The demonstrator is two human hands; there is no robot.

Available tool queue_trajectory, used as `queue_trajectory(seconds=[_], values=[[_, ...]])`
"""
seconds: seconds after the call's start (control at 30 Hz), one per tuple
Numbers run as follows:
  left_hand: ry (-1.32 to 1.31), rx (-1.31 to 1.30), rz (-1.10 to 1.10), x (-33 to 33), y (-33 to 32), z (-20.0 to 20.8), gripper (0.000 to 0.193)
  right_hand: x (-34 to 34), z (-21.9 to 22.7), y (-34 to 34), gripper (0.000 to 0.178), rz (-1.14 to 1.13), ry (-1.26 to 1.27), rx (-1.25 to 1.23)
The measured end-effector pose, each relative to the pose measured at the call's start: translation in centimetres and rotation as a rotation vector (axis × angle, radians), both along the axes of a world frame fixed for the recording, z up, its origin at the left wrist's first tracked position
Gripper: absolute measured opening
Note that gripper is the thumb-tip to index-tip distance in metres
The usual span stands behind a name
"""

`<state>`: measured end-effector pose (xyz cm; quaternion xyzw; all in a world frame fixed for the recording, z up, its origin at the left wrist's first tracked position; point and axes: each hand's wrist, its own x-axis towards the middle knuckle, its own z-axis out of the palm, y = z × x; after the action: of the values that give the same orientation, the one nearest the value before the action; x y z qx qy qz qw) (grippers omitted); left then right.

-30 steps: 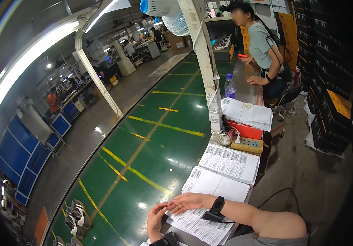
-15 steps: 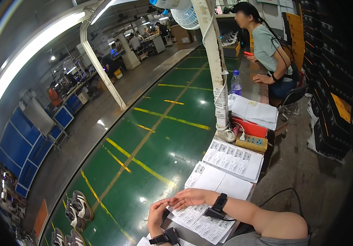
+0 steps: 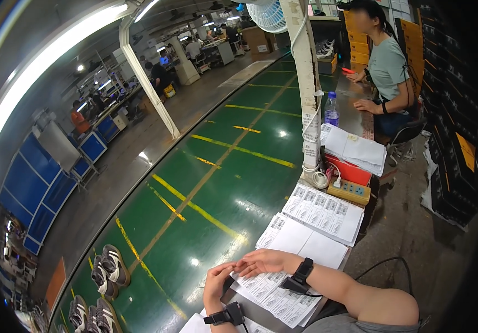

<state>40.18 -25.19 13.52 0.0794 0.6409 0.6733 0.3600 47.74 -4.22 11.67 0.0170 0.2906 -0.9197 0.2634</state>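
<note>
My left hand (image 3: pixel 217 279) and my right hand (image 3: pixel 268 262) meet at the fingertips above the near edge of the green conveyor belt. Both have loosely bent fingers, and I see nothing held in either. Beneath my right hand and wrist lie printed label sheets (image 3: pixel 275 299), partly hidden by the forearm. Farther along are a stack of blank-topped paper (image 3: pixel 319 248) and another stack of label sheets (image 3: pixel 323 215). Each wrist carries a black strapped device. On the belt at the left stand dark sneakers with white stripes (image 3: pixel 111 271), with more sneakers (image 3: pixel 92 316) nearer me.
A white post (image 3: pixel 308 105) rises beside the belt (image 3: pixel 250 183), next to a power strip (image 3: pixel 350 191) and red box (image 3: pixel 353 171). Beyond are papers (image 3: pixel 353 149), a bottle (image 3: pixel 331 111) and a seated co-worker (image 3: pixel 391 66). Dark boxes (image 3: pixel 450 139) are stacked at right.
My view has shifted slightly, so the post and papers appear farther right. The co-worker has leaned back to the right. My hands keep nearly the same pose, fingertips together.
</note>
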Motion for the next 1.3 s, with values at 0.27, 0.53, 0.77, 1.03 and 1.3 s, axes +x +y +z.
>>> queue_trajectory(seconds=[0.27, 0.53, 0.77, 1.03, 1.3], values=[[0.017, -0.017, -0.019, 0.3, 0.0, 1.2, 0.021, 0.2, 0.7, 0.0, 0.034, 0.010, 0.004, 0.021], [-0.005, 0.009, -0.020, 0.0, -0.5, 0.5, 0.023, 0.2, 1.3, 0.0, 0.036, 0.013, -0.012, 0.043], [0.002, -0.004, -0.037, 0.0, -0.6, 0.6, 0.023, 0.3, 1.4, 0.1, 0.036, 0.016, 0.003, 0.014], [0.026, -0.001, -0.039, 0.5, -0.3, 1.8, 0.023, 0.3, 1.6, 0.0, 0.036, 0.025, 0.001, 0.025], [0.033, -0.016, -0.075, 0.6, -0.4, 1.9, 0.029, 0.6, 2.2, 0.0, 0.036, -0.002, -0.009, 0.050]])
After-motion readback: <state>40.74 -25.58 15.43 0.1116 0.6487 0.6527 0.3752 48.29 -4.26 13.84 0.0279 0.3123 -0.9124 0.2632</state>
